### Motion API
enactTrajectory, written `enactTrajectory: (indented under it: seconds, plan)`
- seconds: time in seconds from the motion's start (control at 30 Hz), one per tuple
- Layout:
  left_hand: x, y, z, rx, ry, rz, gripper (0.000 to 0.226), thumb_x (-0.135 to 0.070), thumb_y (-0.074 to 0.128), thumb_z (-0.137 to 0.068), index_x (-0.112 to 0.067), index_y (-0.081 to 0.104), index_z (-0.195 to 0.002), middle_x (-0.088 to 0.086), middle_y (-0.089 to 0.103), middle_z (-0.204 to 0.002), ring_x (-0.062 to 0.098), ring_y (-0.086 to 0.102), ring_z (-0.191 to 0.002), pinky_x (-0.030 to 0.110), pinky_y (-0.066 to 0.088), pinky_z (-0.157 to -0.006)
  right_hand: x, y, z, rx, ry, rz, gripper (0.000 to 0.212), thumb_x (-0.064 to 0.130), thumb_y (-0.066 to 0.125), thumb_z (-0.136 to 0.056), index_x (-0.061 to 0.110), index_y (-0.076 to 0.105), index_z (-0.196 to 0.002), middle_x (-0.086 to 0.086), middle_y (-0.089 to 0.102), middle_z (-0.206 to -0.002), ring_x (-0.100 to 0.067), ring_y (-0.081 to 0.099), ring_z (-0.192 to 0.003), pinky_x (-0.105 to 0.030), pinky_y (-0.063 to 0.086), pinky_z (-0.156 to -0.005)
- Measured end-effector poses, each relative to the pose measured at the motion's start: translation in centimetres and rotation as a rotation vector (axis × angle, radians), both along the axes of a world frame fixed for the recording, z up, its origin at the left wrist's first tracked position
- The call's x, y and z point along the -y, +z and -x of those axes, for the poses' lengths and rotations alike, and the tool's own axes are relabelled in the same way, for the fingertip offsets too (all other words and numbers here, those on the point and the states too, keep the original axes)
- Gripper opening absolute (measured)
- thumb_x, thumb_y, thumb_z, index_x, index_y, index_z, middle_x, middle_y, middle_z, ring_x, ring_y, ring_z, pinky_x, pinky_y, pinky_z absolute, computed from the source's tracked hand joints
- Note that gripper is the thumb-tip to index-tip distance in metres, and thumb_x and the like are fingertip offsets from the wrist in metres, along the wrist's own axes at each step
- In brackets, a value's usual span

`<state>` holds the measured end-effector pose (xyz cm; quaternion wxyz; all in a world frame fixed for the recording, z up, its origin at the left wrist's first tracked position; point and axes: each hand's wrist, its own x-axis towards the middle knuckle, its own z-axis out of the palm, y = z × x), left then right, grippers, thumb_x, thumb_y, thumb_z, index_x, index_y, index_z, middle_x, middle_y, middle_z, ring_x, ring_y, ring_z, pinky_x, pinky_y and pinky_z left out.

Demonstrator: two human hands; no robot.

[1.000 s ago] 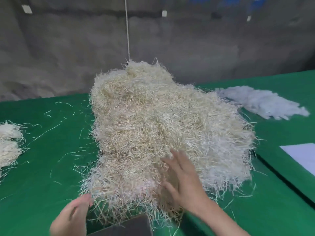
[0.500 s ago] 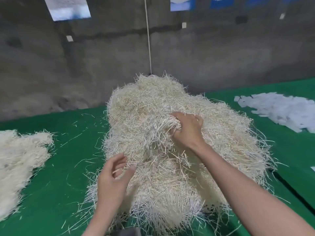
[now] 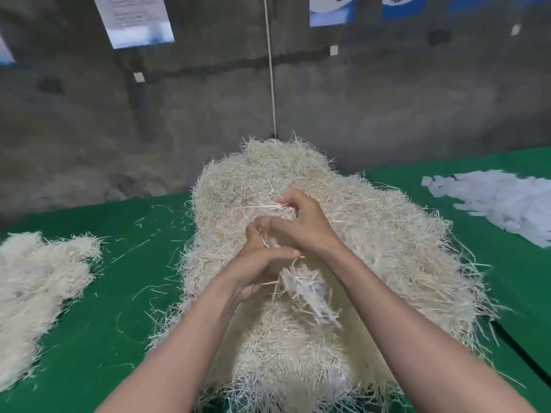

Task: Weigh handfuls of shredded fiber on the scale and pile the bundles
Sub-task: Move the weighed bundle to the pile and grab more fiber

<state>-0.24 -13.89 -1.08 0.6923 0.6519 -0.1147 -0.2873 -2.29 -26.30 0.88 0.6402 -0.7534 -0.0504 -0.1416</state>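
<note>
One tuft clutched by left hand and right hand; one fiber heap

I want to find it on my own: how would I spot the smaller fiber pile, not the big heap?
Start with the green table. A big heap of straw-coloured fiber rises in its middle; look to the heap's left, near the picture's edge. The smaller pile lies there low and flat, cream like the heap, unlike the whiter pile at far right.
</note>
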Motion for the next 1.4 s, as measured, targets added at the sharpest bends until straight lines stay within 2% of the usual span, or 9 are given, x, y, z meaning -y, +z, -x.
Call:
enactTrajectory:
  seconds: [0.13,0.4,0.53,0.67,0.83,0.93,1.07,1.27,1.4]
  plan:
    - [0.8,-1.3,-1.2,-0.063,0.404,0.171,0.011,-0.009,0.063,-0.082,-0.007,0.063,-0.093,-0.001,0.072,-0.075,0.003,0.065,-0.061,0.018,0.051,-0.051,0.9,-1.4,0.8,0.103,0.001,0.037,0.032,0.023,0.056,-0.073,0.029,0.047,-0.103,0.007,0.048,-0.107,-0.005,0.053,-0.095,-0.027,0.046,-0.082]
    - [-1.3,0.5,-3.9,-0.205,0.554,0.477,0.02,-0.001,0.055,-0.08,-0.007,0.062,-0.098,0.009,0.057,-0.116,0.02,0.064,-0.099,0.035,0.055,-0.083,5.2,-10.3,0.9,-0.288,-0.251,1.249,0.042,0.032,0.059,-0.082,0.035,0.043,-0.121,0.001,0.04,-0.138,-0.021,0.034,-0.129,-0.044,0.022,-0.113]
    - [-2.8,-0.7,-4.1,-0.198,0.575,0.463,0.07,-0.004,0.062,-0.067,-0.01,0.046,-0.135,0.013,0.048,-0.134,0.026,0.063,-0.104,0.049,0.053,-0.082,6.9,-8.4,1.7,-0.315,-0.206,1.136,0.026,0.042,0.057,-0.08,0.038,0.057,-0.105,0.007,0.052,-0.115,-0.019,0.043,-0.12,-0.042,0.026,-0.109]
    - [-3.3,-1.0,-3.9,-0.079,0.528,0.403,0.088,-0.004,0.059,-0.059,-0.003,0.033,-0.143,0.011,0.04,-0.144,0.022,0.048,-0.114,0.044,0.041,-0.092,4.9,-3.2,1.7,0.226,-0.443,0.592,0.012,0.05,0.042,-0.074,0.039,0.046,-0.076,0.018,0.046,-0.091,-0.011,0.047,-0.099,-0.04,0.035,-0.097]
    - [-4.6,-0.8,-4.0,-0.246,0.187,0.751,0.039,-0.025,0.077,-0.061,-0.005,0.067,-0.094,0.009,0.063,-0.086,0.02,0.06,-0.068,0.036,0.054,-0.066,0.7,-1.8,-1.2,-0.084,-0.105,0.85,0.046,0.039,0.064,-0.079,0.024,0.046,-0.118,0.006,0.051,-0.113,-0.012,0.048,-0.106,-0.036,0.035,-0.103]
    - [-4.1,-1.2,-4.3,-0.247,0.15,0.471,0.049,-0.051,0.06,-0.085,-0.007,0.071,-0.105,0.016,0.07,-0.097,0.028,0.068,-0.08,0.037,0.056,-0.067,-1.4,-3.4,-1.6,0.097,-0.124,0.69,0.028,0.019,0.065,-0.08,0.033,0.042,-0.085,0.018,0.046,-0.078,0.001,0.044,-0.072,-0.021,0.035,-0.068]
    - [-2.7,-1.5,-4.5,-0.282,0.218,0.284,0.014,-0.018,0.064,-0.086,-0.004,0.064,-0.085,0.009,0.065,-0.069,0.021,0.063,-0.056,0.028,0.053,-0.052,-2.4,-5.8,-1.6,0.186,-0.108,0.872,0.043,0.03,0.06,-0.082,0.028,0.047,-0.123,0.01,0.047,-0.122,-0.007,0.038,-0.117,-0.039,0.014,-0.115]
    - [-2.4,-0.6,-4.8,-0.104,0.631,0.183,0.017,0.002,0.058,-0.084,-0.005,0.065,-0.098,0.008,0.061,-0.113,0.019,0.059,-0.097,0.035,0.052,-0.089,1.7,-10.5,-1.0,-0.127,-0.296,1.074,0.065,0.016,0.061,-0.081,0.037,0.03,-0.135,0.007,0.044,-0.135,-0.012,0.039,-0.126,-0.038,0.014,-0.115]
    - [-2.1,-0.9,-4.3,0.092,0.831,0.079,0.071,0.006,0.061,-0.082,-0.012,0.033,-0.144,0.005,0.049,-0.136,0.017,0.045,-0.122,0.037,0.034,-0.105,4.2,-12.0,-0.9,-0.226,-0.376,1.191,0.074,0.025,0.065,-0.078,0.036,0.026,-0.14,0.005,0.046,-0.136,-0.015,0.041,-0.125,-0.042,0.018,-0.112]
